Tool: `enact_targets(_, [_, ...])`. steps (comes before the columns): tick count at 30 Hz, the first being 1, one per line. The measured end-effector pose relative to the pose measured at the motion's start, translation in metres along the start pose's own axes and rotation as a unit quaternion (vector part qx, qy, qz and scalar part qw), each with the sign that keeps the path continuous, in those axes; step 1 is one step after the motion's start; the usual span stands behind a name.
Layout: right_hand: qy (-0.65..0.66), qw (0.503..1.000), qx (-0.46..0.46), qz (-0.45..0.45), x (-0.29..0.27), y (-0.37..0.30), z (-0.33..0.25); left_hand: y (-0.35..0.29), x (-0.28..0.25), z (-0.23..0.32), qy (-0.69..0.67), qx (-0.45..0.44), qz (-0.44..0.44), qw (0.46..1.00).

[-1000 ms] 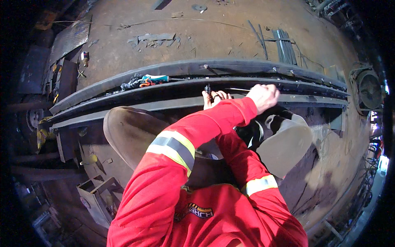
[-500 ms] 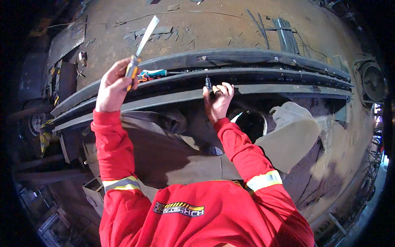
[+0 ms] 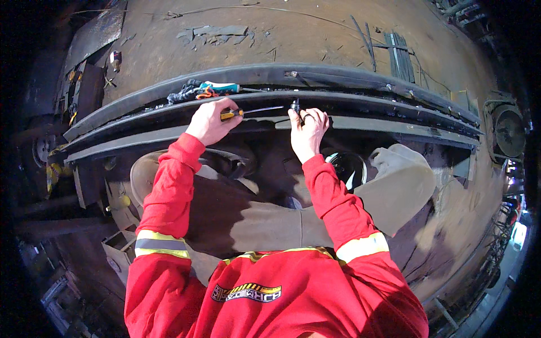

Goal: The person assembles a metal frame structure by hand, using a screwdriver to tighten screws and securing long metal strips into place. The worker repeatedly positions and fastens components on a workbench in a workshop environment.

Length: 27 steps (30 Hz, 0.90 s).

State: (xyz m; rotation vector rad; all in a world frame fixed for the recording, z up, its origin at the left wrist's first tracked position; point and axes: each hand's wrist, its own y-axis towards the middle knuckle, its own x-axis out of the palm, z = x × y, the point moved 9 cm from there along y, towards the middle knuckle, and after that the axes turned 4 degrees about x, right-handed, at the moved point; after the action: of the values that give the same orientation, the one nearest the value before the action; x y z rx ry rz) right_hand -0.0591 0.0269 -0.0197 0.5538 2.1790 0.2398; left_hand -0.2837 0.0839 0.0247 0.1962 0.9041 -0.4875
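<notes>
My left hand (image 3: 209, 121) is closed round the yellow-and-black handle of a screwdriver (image 3: 231, 114). Its thin metal shaft points right, and the tip is close to a small black cylindrical piece (image 3: 295, 106); I cannot tell whether they touch. That piece stands upright in the fingers of my right hand (image 3: 309, 133), which is pinched round it. Both hands are above long dark metal beams (image 3: 383, 123) running left to right. A teal-and-white handled tool (image 3: 224, 88) with a thin shaft lies on the beams beyond my left hand.
A dark bunched item (image 3: 187, 92) lies next to the teal tool. Farther off on the brown floor are metal strips (image 3: 400, 56) and flat dark scraps (image 3: 218, 31). A round metal part (image 3: 509, 130) stands at the far right. An open box (image 3: 120, 243) is at the lower left.
My left hand has come down and to the right with the screwdriver, whose shaft has swung from pointing up to pointing right. My right hand has shifted slightly right, still holding the black piece.
</notes>
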Motion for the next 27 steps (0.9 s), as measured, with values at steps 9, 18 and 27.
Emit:
enact_targets(9, [-0.030,0.999,0.011,0.018,-0.038,0.002,0.024,0.007,-0.021,0.029,0.044,-0.014,0.007,0.999])
enact_targets(18, [-0.189,0.941,0.256,0.114,-0.166,0.026,0.192,0.043,0.019,0.132,0.020,0.099,-0.055,0.993])
enact_targets(27, [-0.240,0.947,0.171,0.124,-0.172,0.058,0.214,0.065,0.087,0.153,0.105,0.114,-0.055,0.986])
